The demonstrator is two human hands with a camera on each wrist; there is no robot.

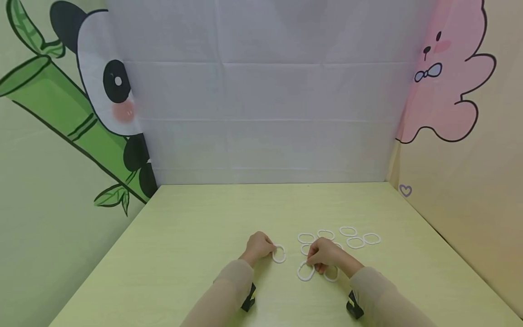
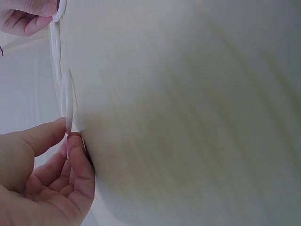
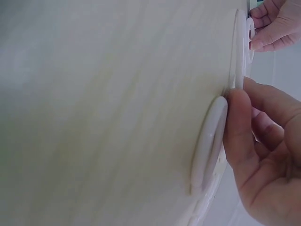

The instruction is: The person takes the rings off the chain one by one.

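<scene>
My left hand (image 1: pixel 258 246) pinches a white oval ring (image 1: pixel 285 254) by its edge, between thumb and fingertips. In the left wrist view this ring (image 2: pixel 69 101) stands edge-on close over the tabletop. To the right, my right hand (image 1: pixel 325 253) pinches the near-left white ring (image 1: pixel 298 272) at its upper right side. Another white ring (image 1: pixel 332 281) lies under the right hand, partly covered by it; the right wrist view shows this ring (image 3: pixel 203 146) beside the fingers. Just past the right hand lie further rings, partly hidden by it.
Several loose white rings (image 1: pixel 355 247) lie in a loose cluster on the pale yellow table (image 1: pixel 184 254), beyond and right of the right hand. A white sheet (image 1: pixel 269 91) hangs at the table's back edge, with cartoon-printed walls left and right. Black straps (image 1: pixel 354 305) show near both wrists.
</scene>
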